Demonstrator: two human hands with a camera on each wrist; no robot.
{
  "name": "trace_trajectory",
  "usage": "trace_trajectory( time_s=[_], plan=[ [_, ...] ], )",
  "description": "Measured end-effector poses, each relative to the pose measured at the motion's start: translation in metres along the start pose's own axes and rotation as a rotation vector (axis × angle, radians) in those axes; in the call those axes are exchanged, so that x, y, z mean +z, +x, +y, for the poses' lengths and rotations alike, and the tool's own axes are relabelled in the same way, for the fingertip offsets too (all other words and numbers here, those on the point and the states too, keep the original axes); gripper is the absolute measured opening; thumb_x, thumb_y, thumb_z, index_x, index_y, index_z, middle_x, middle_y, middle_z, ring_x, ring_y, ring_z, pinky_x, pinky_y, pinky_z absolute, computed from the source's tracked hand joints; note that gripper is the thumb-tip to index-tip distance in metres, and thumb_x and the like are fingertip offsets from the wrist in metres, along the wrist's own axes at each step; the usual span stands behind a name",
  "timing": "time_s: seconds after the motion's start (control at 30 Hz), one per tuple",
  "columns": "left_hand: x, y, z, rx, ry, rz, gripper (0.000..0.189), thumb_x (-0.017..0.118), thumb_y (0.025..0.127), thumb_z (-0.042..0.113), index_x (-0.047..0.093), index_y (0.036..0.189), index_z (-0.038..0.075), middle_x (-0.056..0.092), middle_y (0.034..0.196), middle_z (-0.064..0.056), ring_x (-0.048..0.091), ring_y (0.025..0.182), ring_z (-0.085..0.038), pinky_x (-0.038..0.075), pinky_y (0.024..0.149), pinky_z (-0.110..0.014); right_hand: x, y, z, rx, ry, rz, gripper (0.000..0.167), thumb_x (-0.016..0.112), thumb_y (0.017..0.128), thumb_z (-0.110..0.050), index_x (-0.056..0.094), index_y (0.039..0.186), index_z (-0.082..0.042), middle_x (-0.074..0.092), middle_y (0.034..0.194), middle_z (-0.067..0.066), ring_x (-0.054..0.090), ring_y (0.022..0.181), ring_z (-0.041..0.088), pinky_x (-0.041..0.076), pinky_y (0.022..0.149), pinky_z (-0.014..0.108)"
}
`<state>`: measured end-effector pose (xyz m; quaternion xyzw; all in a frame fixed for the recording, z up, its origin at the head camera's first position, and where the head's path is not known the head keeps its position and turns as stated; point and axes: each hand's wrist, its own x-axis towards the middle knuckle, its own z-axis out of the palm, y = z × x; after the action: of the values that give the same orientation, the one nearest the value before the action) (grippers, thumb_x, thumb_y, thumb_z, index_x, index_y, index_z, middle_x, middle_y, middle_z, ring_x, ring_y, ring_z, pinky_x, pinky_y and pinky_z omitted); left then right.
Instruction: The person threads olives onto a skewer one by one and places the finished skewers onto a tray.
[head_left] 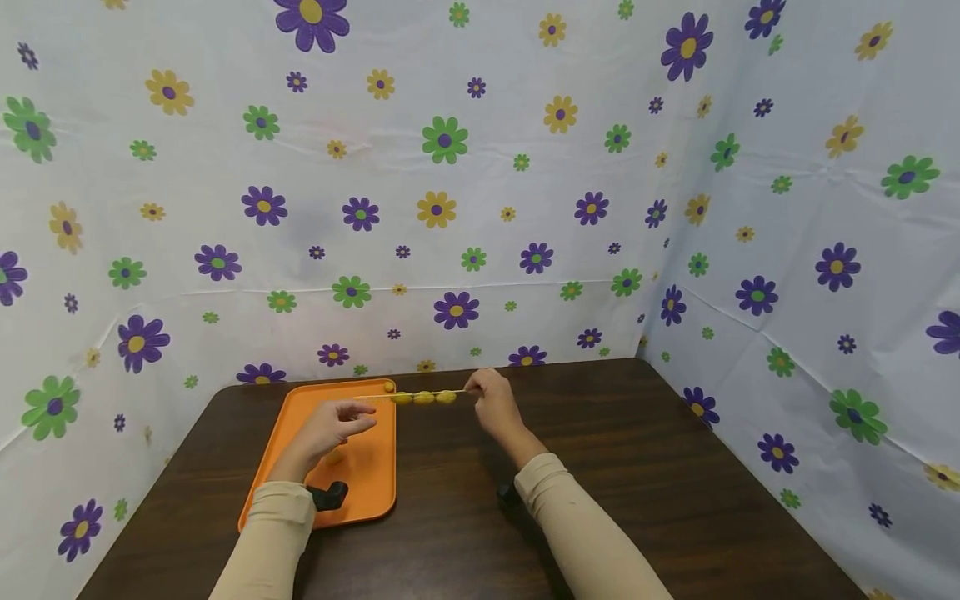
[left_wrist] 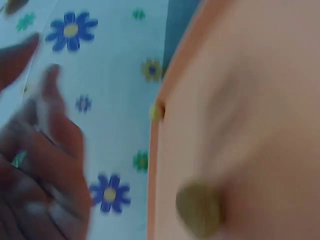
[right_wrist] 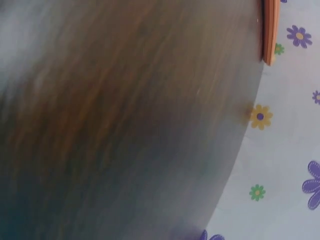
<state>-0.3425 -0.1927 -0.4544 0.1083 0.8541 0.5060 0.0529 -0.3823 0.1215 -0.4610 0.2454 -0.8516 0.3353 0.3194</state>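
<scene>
My right hand [head_left: 495, 404] pinches the right end of a thin skewer [head_left: 372, 397] that is held level above the table. Several small yellow oval pieces, perhaps fruit, are threaded in a row on it [head_left: 424, 397]. My left hand [head_left: 333, 429] is near the skewer's left end, over the orange tray [head_left: 378, 487]. In the left wrist view the thumb and fingers of the left hand [left_wrist: 45, 170] stand apart, blurred, with nothing seen between them. A loose yellowish-green round piece [left_wrist: 199, 209] lies on the tray below. The right wrist view does not show the right hand.
Another small round yellow piece [head_left: 388, 387] is at the tray's far right corner. The tray stands on the left of a dark wooden table [head_left: 600, 467]. Flower-patterned cloth [head_left: 495, 250] hangs behind the table and along its right side.
</scene>
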Motion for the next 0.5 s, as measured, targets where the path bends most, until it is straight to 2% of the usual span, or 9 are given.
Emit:
trace_trajectory(
  time_s=[0.13,0.23,0.37,0.5],
  plan=[
    [-0.015,-0.011,-0.009,-0.043,0.21,0.032,0.035,0.069,0.098,0.019,0.068,0.123,-0.005,0.066,0.11,-0.017,0.062,0.098,-0.031,0.056,0.083,-0.047,-0.005,0.0,0.005,0.051,-0.009,0.003,0.027,0.064,0.081,0.024,0.07,0.079,-0.002,0.069,0.084,0.008,0.066,0.085,0.026,0.058,0.075,0.036],
    [-0.022,-0.015,-0.016,-0.108,0.32,0.036,0.034,0.069,0.098,0.016,0.069,0.121,-0.008,0.066,0.113,-0.025,0.062,0.103,-0.041,0.055,0.089,-0.052,-0.007,-0.001,0.009,0.068,-0.023,0.001,0.03,0.064,0.081,0.024,0.069,0.079,-0.005,0.068,0.084,0.006,0.066,0.086,0.024,0.058,0.075,0.036],
    [-0.026,-0.018,-0.02,-0.197,0.365,0.029,0.034,0.071,0.096,0.019,0.069,0.115,-0.01,0.065,0.116,-0.03,0.06,0.108,-0.046,0.053,0.091,-0.055,-0.009,-0.004,0.013,0.065,-0.018,-0.003,0.027,0.064,0.081,0.024,0.069,0.079,-0.003,0.068,0.084,0.007,0.065,0.085,0.025,0.058,0.075,0.036],
    [-0.027,-0.021,-0.022,-0.272,0.38,0.018,0.036,0.077,0.092,0.026,0.071,0.105,-0.007,0.066,0.109,-0.027,0.061,0.098,-0.039,0.053,0.085,-0.051,-0.01,-0.006,0.016,0.058,-0.019,0.006,0.026,0.065,0.08,0.024,0.069,0.078,-0.002,0.068,0.084,0.007,0.065,0.083,0.024,0.058,0.073,0.036]
  ],
)
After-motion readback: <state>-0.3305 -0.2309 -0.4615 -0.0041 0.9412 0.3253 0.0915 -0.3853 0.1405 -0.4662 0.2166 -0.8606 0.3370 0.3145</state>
